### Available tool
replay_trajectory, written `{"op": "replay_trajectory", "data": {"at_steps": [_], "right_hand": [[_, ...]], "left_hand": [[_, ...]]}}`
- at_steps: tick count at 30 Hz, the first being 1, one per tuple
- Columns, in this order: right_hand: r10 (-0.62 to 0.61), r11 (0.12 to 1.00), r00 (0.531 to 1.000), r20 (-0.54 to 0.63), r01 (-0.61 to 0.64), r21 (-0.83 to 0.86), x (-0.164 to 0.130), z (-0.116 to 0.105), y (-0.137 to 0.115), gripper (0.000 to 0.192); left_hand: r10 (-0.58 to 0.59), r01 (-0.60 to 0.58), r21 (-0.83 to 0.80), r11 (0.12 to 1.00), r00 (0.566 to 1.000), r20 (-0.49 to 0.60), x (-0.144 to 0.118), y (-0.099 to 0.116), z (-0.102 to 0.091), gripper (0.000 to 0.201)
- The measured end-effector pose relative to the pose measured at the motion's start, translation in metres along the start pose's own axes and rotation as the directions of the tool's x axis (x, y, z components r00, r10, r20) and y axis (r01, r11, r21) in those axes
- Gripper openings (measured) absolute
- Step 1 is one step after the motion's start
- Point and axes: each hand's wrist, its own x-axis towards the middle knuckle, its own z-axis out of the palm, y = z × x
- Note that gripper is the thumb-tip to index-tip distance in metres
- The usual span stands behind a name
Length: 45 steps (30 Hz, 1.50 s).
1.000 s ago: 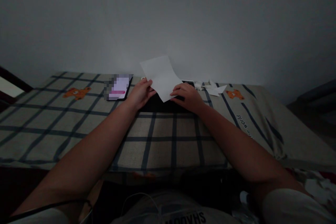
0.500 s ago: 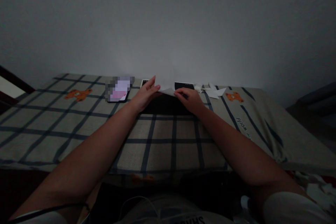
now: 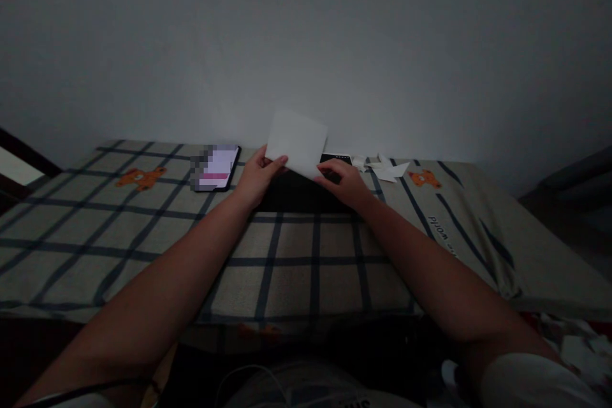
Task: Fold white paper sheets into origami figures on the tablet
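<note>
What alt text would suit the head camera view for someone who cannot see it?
Two hands, left hand and right hand, hold a white paper above a dark pad on a checked cloth. A lit phone lies left, paper scraps right.

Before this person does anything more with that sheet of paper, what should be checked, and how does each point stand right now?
1. Both hands on the paper: ok. Left hand pinches its left edge, right hand its lower right corner.
2. Paper lifted off the dark mat: ok, it stands up in front of the wall.
3. Paper flat and uncreased: cannot tell, the light is too dim.
4. Phone out of the way: ok, it lies left of the left hand, screen lit.
5. Paper scraps apart from the hands: ok, they lie to the right.
</note>
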Motion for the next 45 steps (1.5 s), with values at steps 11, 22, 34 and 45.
{"op": "replay_trajectory", "data": {"at_steps": [11,22,34,45], "right_hand": [[-0.061,0.997,0.998,0.027,0.059,0.051,-0.002,-0.002,-0.009,0.017],[-0.045,0.998,0.999,0.001,0.044,0.046,-0.003,0.004,-0.008,0.021],[-0.117,0.992,0.990,-0.078,0.114,-0.049,0.000,0.000,-0.003,0.017],[-0.095,0.956,0.980,-0.175,0.041,-0.292,0.001,-0.007,-0.011,0.019]], "left_hand": [[-0.040,0.040,-0.145,0.989,0.999,-0.001,0.001,0.001,-0.001,0.083],[0.034,-0.035,0.006,0.999,0.996,0.088,-0.007,-0.001,0.007,0.049],[-0.023,0.023,-0.034,0.999,1.000,-0.018,-0.002,-0.005,0.003,0.048],[-0.152,0.166,-0.187,0.968,0.984,0.088,-0.006,-0.002,0.005,0.032]]}}
